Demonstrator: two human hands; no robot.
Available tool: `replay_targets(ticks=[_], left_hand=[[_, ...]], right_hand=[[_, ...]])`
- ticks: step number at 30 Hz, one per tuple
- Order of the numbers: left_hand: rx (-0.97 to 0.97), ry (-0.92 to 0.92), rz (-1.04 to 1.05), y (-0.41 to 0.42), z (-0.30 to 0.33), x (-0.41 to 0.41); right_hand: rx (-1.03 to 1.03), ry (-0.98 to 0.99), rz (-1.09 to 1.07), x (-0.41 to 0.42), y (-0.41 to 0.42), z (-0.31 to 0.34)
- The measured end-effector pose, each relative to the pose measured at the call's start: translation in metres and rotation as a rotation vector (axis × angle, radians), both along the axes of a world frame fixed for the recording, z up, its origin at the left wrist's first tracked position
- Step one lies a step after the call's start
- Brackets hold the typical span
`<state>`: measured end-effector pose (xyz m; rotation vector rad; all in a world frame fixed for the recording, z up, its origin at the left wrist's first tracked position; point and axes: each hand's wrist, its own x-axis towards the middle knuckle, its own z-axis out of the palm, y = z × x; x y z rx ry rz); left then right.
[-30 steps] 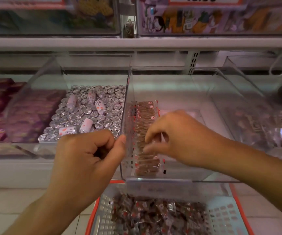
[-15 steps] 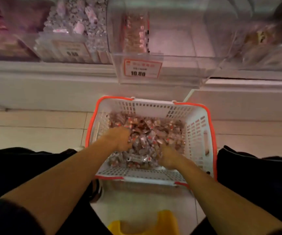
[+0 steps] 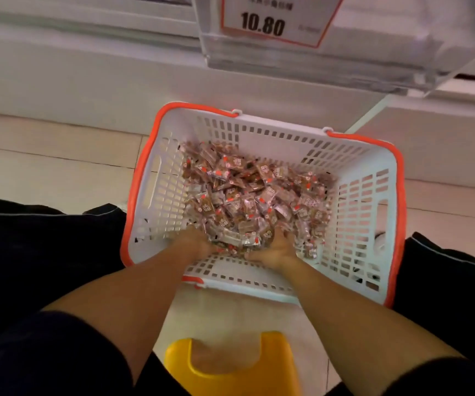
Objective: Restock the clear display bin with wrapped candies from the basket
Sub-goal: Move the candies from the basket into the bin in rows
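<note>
- Our left hand (image 3: 194, 244) and right hand (image 3: 276, 249) cup a heap of wrapped candies (image 3: 254, 192) at the basket's (image 3: 160, 192) near wall; the far half lies uncovered.
- The clear display bin's (image 3: 344, 57) front edge overhangs the basket.

A white slotted basket (image 3: 353, 201) with an orange rim stands on the tiled floor (image 3: 45, 164), holding a heap of wrapped candies (image 3: 247, 192) in clear and brown wrappers with red marks. The left hand (image 3: 199, 245) and right hand (image 3: 276, 248) are sunk into the near edge of the heap, side by side, cupping a clump of candies between them; the fingers are hidden. Above, the clear display bin (image 3: 344, 67) carries a price label (image 3: 273, 18) reading 10.80, and a yellow stool (image 3: 230, 370) sits between the person's dark-clad legs.
</note>
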<state>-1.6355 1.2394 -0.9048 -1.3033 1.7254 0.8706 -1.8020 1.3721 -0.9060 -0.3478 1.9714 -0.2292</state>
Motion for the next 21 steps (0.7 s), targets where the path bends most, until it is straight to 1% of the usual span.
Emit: replay_targets(ticks=[1,3,5,7,9,12,14,17,19,21], left_hand=[[0.008,0.022,0.034,0.002,-0.003,-0.001],[0.019,0.067,0.150,0.003,-0.011,-0.003],[0.032,0.117,0.355,-0.001,-0.016,-0.004],[0.042,0.152,0.584,-0.004,-0.021,-0.007],[0.059,0.207,0.721,-0.002,-0.022,-0.013],[0.055,0.250,0.747,0.002,-0.027,-0.019],[0.021,0.220,0.717,0.004,-0.029,-0.021],[0.020,0.231,0.706,0.005,-0.029,-0.022],[0.028,0.266,0.678,0.005,-0.028,-0.023],[0.036,0.322,0.711,0.005,-0.025,-0.025]], right_hand=[[-0.017,0.017,0.022,0.002,-0.004,-0.004],[-0.079,-0.046,0.054,0.009,-0.009,-0.009],[-0.117,-0.136,0.081,0.014,-0.013,-0.011],[-0.142,-0.154,0.092,0.016,-0.014,-0.013],[-0.146,-0.159,0.108,0.016,-0.015,-0.014],[-0.163,-0.138,0.121,0.017,-0.018,-0.016],[-0.184,-0.122,0.056,0.017,-0.020,-0.020],[-0.182,-0.138,-0.039,0.018,-0.024,-0.020],[-0.170,-0.167,-0.059,0.018,-0.025,-0.018],[-0.153,-0.221,-0.155,0.016,-0.022,-0.015]])
